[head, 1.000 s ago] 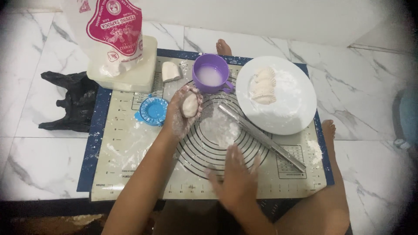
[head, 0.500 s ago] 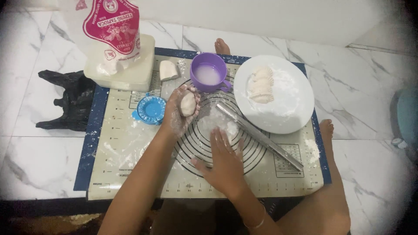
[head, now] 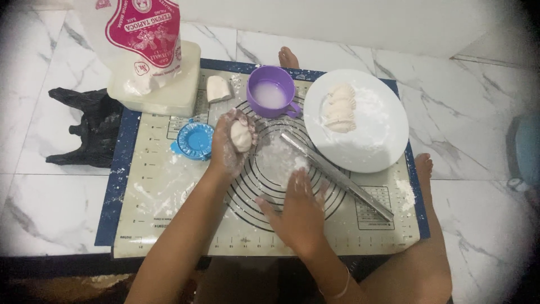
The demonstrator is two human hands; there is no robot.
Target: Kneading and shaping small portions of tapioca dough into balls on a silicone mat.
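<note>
While our floury left hand [head: 229,147] cups a soft pale dough lump [head: 241,136] above the mat [head: 169,191], our right hand [head: 300,211] lies flat, fingers spread, on powdery flour [head: 278,160] beside the metal rolling pin [head: 336,175].

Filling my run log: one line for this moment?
left hand: holds dough ball | right hand: flat on floured mat | rolling pin: idle
</note>
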